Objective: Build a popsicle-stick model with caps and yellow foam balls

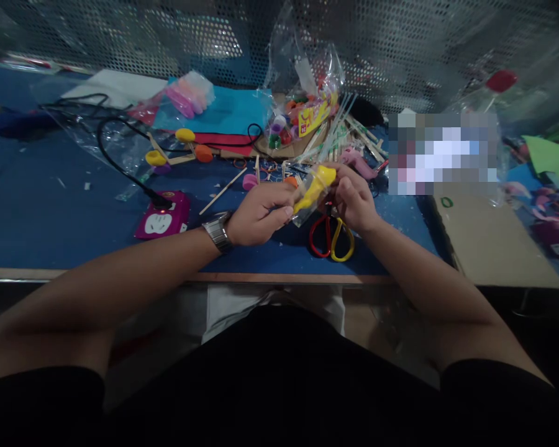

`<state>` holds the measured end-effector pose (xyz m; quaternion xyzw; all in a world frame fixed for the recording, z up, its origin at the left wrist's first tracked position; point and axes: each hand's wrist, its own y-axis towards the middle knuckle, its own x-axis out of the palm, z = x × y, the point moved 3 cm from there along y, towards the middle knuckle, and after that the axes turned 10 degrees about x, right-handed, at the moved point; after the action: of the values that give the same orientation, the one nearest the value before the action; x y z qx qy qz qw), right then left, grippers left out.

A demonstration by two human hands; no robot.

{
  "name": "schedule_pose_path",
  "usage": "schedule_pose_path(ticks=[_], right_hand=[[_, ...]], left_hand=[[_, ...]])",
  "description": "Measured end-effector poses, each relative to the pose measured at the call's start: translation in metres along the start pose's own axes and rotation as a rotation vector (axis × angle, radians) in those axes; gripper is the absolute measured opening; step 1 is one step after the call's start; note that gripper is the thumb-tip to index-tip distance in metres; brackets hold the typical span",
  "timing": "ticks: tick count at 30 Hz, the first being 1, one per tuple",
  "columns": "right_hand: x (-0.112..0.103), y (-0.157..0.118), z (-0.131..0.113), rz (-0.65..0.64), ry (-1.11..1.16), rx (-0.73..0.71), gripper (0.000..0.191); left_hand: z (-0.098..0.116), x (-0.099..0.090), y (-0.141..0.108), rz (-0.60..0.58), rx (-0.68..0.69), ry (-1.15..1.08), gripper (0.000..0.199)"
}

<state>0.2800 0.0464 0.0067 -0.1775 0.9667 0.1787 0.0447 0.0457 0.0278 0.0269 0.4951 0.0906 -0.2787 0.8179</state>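
Between my two hands is a small clear plastic packet with something bright yellow [315,188] inside; its exact kind I cannot make out. My left hand [261,213], with a metal watch on the wrist, is closed on the packet's lower left end. At the upper right end, the fingers of my right hand [353,195] pinch it. Scissors with one red and one yellow handle [342,241] lie just below the packet, their blades mostly hidden. Behind my hands are wooden sticks and a pink glue gun [358,162].
On the left sits a purple power box [164,214] with a black cable plugged in. Clothespins with coloured discs [185,135], a stick [223,190] and a bag of colourful pieces [302,118] lie behind. Cardboard [494,236] covers the right side. A perforated metal screen [205,37] stands at the back.
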Motion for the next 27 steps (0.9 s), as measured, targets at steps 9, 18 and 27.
schedule_pose_path(ticks=[9, 18, 27], right_hand=[[-0.002, 0.003, 0.003, 0.068, 0.098, 0.143, 0.05], [-0.001, 0.007, 0.01, 0.004, 0.109, 0.168, 0.064], [-0.004, 0.006, 0.016, 0.006, 0.002, 0.095, 0.075]], left_hand=[[-0.011, 0.0, -0.006, 0.197, -0.095, 0.012, 0.046], [-0.014, -0.004, -0.011, 0.33, -0.233, -0.024, 0.048], [-0.029, 0.003, -0.019, 0.333, -0.206, -0.017, 0.058]])
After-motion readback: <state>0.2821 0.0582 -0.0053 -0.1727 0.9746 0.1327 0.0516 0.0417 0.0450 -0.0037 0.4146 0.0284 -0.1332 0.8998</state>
